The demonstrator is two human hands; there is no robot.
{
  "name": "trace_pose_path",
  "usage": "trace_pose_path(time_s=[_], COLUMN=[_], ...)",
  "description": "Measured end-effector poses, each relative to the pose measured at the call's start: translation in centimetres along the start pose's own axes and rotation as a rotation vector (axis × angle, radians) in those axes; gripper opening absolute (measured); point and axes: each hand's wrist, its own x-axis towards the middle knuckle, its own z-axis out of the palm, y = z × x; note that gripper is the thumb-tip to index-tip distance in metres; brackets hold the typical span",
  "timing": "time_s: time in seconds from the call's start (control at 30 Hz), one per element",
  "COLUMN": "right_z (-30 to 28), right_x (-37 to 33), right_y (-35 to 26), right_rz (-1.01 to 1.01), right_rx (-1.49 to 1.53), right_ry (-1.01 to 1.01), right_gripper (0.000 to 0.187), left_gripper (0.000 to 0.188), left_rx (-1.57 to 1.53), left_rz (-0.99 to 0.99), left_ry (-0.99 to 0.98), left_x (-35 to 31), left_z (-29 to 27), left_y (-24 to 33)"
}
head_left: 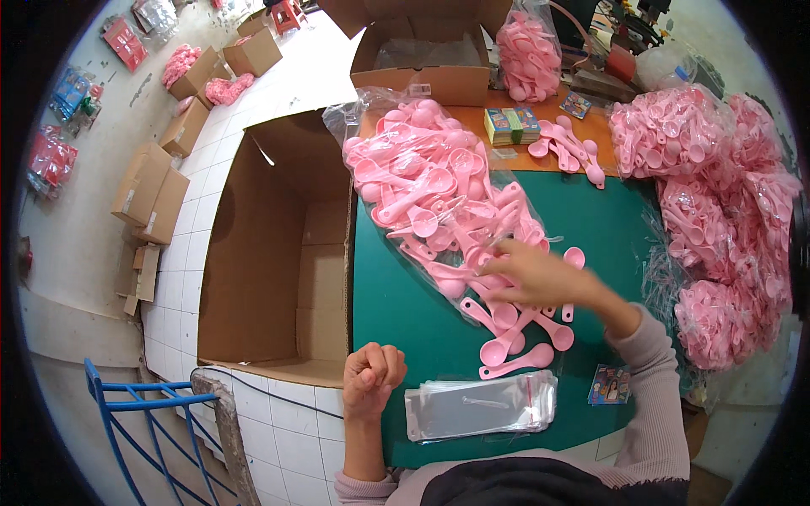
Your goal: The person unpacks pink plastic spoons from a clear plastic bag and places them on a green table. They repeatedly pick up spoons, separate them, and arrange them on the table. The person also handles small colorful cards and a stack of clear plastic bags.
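Note:
A big heap of pink plastic measuring spoons point(422, 181) spills from an open clear bag onto the green table point(591, 219). Over the near end of that heap is my right hand point(536, 274), smeared by motion; whether its fingers grip a spoon is hidden. My left hand point(374, 371) is curled into a fist at the table's left edge, and what it holds, if anything, cannot be made out. Several loose spoons point(519, 363) lie below my right hand. Nearer to me rests a stack of clear plastic sleeves point(481, 406).
A large open cardboard box point(325, 287) stands left of the table. Bulky bags of pink spoons point(717, 228) crowd the right side. Banded cards point(511, 125) sit at the back, and a few loose cards point(609, 384) lie at right. A blue metal frame point(152, 388) is at lower left.

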Motion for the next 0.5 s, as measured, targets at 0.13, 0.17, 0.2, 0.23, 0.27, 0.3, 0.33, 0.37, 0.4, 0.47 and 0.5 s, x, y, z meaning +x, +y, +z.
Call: trace_pose_path(time_s=[0.13, 0.17, 0.2, 0.23, 0.27, 0.3, 0.33, 0.37, 0.4, 0.47, 0.5], right_z=[-9.5, -10.4, -10.6, -10.3, -9.9, -9.5, -9.2, -9.0, -9.0, -9.4, -9.6], right_x=[1.9, 2.0, 1.6, 0.9, 0.6, 0.6, 0.3, -0.1, -0.1, -0.5, -1.2], right_y=[6.6, 9.6, 13.6, 18.2, 21.1, 21.9, 22.7, 23.5, 22.3, 18.3, 18.3], right_rz=[0.443, 0.438, 0.386, 0.332, 0.259, 0.352, 0.447, 0.542, 0.569, 0.617, 0.601], right_rx=[0.097, -0.098, -0.313, -0.534, -0.75, -0.69, -0.633, -0.575, -0.355, 0.084, 0.174], right_ry=[0.114, 0.324, 0.505, 0.681, 0.846, 0.765, 0.684, 0.604, 0.57, 0.477, 0.474], right_gripper=[0.025, 0.029, 0.032, 0.037, 0.041, 0.047, 0.052, 0.058, 0.058, 0.058, 0.056], left_gripper=[0.036, 0.036, 0.035, 0.035, 0.035, 0.035, 0.034, 0.034, 0.033, 0.033, 0.033], left_rx=[-0.021, -0.04, -0.063, -0.073, -0.078, -0.077, -0.076, -0.076, -0.072, -0.072, -0.081], left_rz=[0.008, 0.006, 0.002, -0.014, -0.022, -0.027, -0.023, -0.019, -0.011, -0.002, -0.01], left_ry=[0.059, 0.06, 0.055, 0.036, 0.028, 0.032, 0.034, 0.033, 0.042, 0.075, 0.08], left_x=[-0.3, 0.0, 0.3, 0.8, 0.9, 0.8, 0.8, 0.7, 0.6, 0.2, 0.2], left_z=[0.0, 0.2, 0.3, 0.4, 0.4, 0.3, 0.2, 0.1, 0.1, -0.3, -0.4], left_y=[0.4, 0.3, 0.1, -0.1, -0.1, 0.0, 0.0, 0.0, 0.0, 0.2, 0.1])
